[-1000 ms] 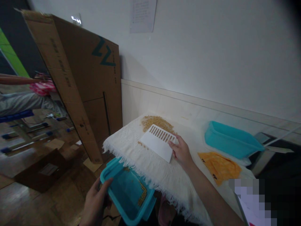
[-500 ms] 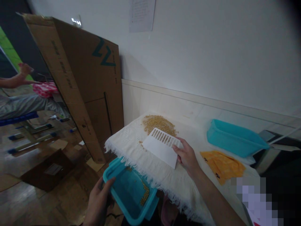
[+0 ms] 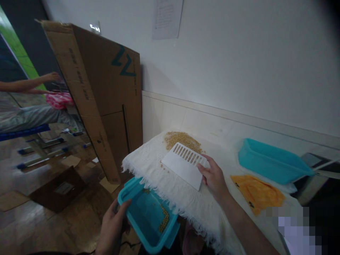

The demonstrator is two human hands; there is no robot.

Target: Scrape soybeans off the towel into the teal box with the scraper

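My right hand [image 3: 214,178] grips a white plastic scraper [image 3: 183,164] with a slotted top edge, held flat on the white fringed cloth [image 3: 172,191] just in front of a pile of yellow beans [image 3: 182,139]. A few loose beans lie at the scraper's left edge. My left hand [image 3: 113,228] holds a teal plastic tray [image 3: 148,216] by its near-left rim, below the cloth's fringed edge. Some beans lie inside the tray along its right side.
A second teal tray [image 3: 273,163] and an orange cloth [image 3: 259,193] lie to the right. A tall cardboard sheet [image 3: 101,88] leans against the wall at left. Another person's arm [image 3: 29,84] reaches in at far left, above a cluttered wooden floor [image 3: 39,170].
The scraper and my right hand have slid slightly back from the bean pile toward the cloth's edge. The other person's arm at far left has shifted.
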